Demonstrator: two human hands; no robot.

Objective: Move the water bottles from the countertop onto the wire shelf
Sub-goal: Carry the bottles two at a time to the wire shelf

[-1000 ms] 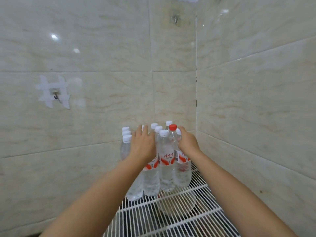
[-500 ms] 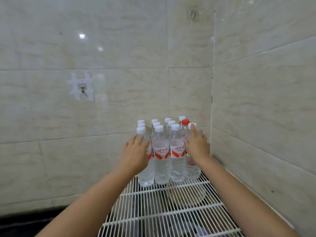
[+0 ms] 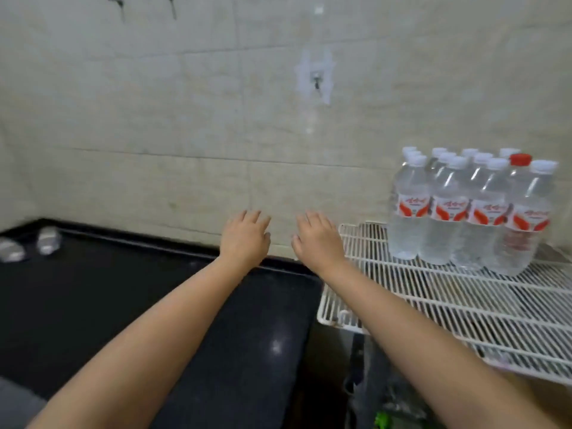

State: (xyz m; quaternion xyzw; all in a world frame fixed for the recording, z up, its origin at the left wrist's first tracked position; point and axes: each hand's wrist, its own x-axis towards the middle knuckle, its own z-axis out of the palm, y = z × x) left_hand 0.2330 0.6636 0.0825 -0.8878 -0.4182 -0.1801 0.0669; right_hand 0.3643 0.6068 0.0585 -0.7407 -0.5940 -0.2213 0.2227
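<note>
**Two bottles left on the counter, both hands empty**

Far out to the left of both hands, two blurry water bottles are being left lying on the black countertop, up against the back edge near the wall. They look tipped on their sides, but which way their long axes run isn't being shown clearly, too much blur.

The left hand is being held out over the counter's back edge, fingers relaxed and spread, nothing in it. The right hand is being held just beside it, also loose and empty, right at the corner where the wire shelf starts.

Well off to the right of the right hand, a packed cluster of shelved bottles is being kept upright on the shelf's back corner, one red cap among the white ones.

So the thing that matters: what's left is lying to the left, and the left hand is being placed nearer to it. A long reach leftward is probably being called for, and lying-down bottles may roll when grabbed.
</note>
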